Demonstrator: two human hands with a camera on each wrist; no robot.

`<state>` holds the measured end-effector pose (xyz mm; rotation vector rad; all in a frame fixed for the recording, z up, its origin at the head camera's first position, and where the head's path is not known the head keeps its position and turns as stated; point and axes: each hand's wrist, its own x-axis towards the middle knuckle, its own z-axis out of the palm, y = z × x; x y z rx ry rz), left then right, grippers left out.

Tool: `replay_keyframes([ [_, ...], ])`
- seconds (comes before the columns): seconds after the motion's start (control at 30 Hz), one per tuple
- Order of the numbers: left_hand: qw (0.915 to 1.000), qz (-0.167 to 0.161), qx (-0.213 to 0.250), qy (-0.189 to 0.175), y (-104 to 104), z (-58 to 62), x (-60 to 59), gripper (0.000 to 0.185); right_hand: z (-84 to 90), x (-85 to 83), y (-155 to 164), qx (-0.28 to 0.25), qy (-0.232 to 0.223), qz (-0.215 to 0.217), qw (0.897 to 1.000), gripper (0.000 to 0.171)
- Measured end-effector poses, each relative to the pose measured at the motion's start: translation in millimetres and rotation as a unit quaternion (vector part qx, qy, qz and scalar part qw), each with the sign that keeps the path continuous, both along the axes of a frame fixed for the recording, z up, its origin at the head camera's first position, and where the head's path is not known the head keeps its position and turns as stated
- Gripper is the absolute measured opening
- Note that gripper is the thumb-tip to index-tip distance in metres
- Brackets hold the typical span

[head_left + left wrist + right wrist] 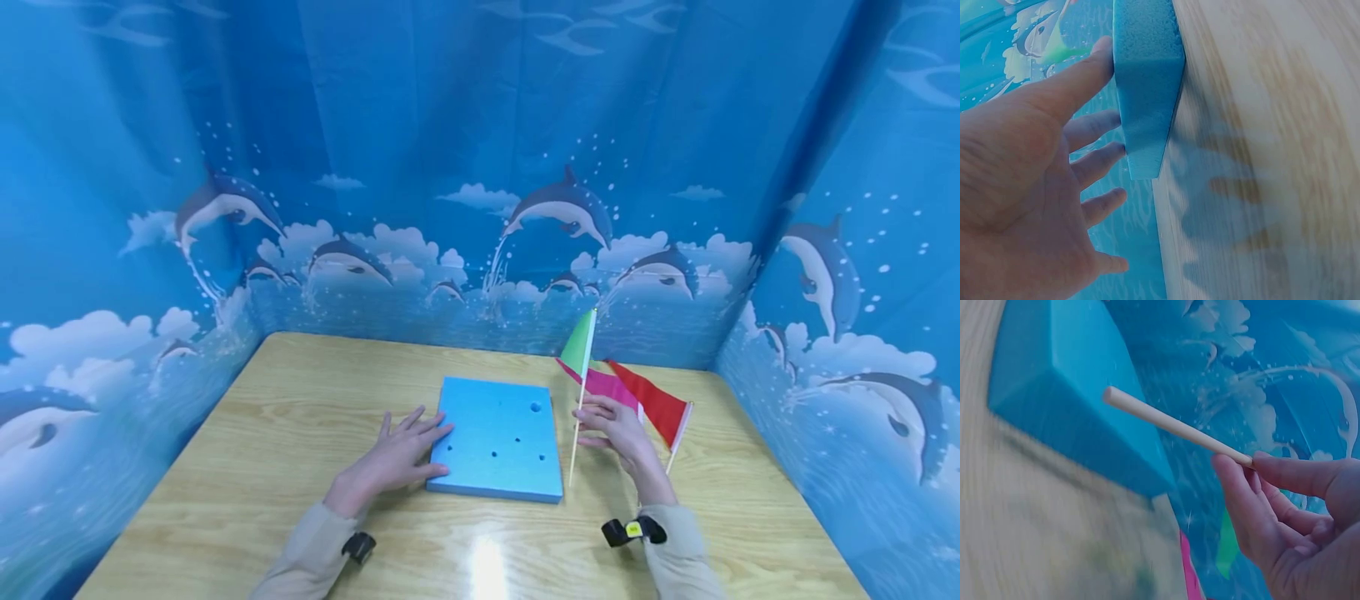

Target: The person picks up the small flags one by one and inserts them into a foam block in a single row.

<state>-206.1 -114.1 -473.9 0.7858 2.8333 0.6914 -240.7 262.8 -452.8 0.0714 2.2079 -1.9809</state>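
Note:
A flat blue foam block (480,417) with several small holes and one larger hole (536,407) lies on the table. My left hand (397,454) rests on its left edge, fingers spread and straight; the left wrist view has the thumb and fingertips along the block's top edge. To the right of the block, my right hand (611,425) pinches the stick (1172,425) of a green flag (577,346) between thumb and fingers. That flag stands nearly upright, cloth at the top, its bare lower end pointing down beside the block.
Beyond and beside my right hand are a pink flag (611,386) and a red flag (660,404), the red one on a tilted stick. The wooden table (300,392) is bordered at the back and both sides by blue curtains (420,167) printed with dolphins.

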Motion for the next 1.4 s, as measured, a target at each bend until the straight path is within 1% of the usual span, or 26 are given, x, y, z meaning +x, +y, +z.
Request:
replay_keyframes([
  [0.17, 1.0, 0.002, -0.002, 0.002, -1, -2.2, -1.1, 0.073, 9.0, -6.7, -31, -0.013, 0.012, 0.001, 1.0, 0.05],
  [0.37, 1.0, 0.0, 0.007, -0.003, -2, -0.1, 0.6, 0.073, 18.4, -14.4, -73, -0.024, 0.041, 0.011, 0.999, 0.044],
  [0.5, 0.9999, -0.001, 0.009, -0.006, -2, -0.2, 0.2, 0.073, 16.6, -19.3, -101, -0.05, 0.068, 0.011, 0.996, 0.036],
  [0.6, 1.0, 0.002, 0.004, -0.009, -1, -0.6, -0.2, 0.073, 15.3, -19.7, -122, -0.068, 0.084, 0.009, 0.994, 0.033],
  [0.8, 0.9999, 0.006, -0.004, -0.012, -1, -1.1, -1.0, 0.073, 13.5, -18.0, -156, -0.104, 0.114, 0.006, 0.988, 0.034],
  [0.87, 0.9999, 0.005, -0.006, -0.007, -1, -1.0, -1.5, 0.073, 12.2, -17.7, -164, -0.111, 0.126, 0.01, 0.986, 0.034],
  [0.97, 0.9999, 0.007, -0.012, -0.003, 0, -0.3, -1.7, 0.073, 9.3, -16.0, -173, -0.108, 0.141, 0.017, 0.984, 0.033],
  [1.2, 0.9998, 0.009, -0.018, 0.0, 0, -1.4, -3.0, 0.072, 1.8, -12.1, -182, -0.069, 0.177, 0.039, 0.981, 0.034],
  [1.27, 0.9998, 0.009, -0.017, 0.0, 0, -2.3, -3.3, 0.071, 3.8, -8.4, -183, -0.063, 0.178, 0.044, 0.981, 0.032],
  [1.4, 0.9999, 0.009, -0.014, 0.0, 0, -2.2, -3.5, 0.071, 0.0, -6.2, -185, -0.048, 0.184, 0.05, 0.98, 0.03],
])
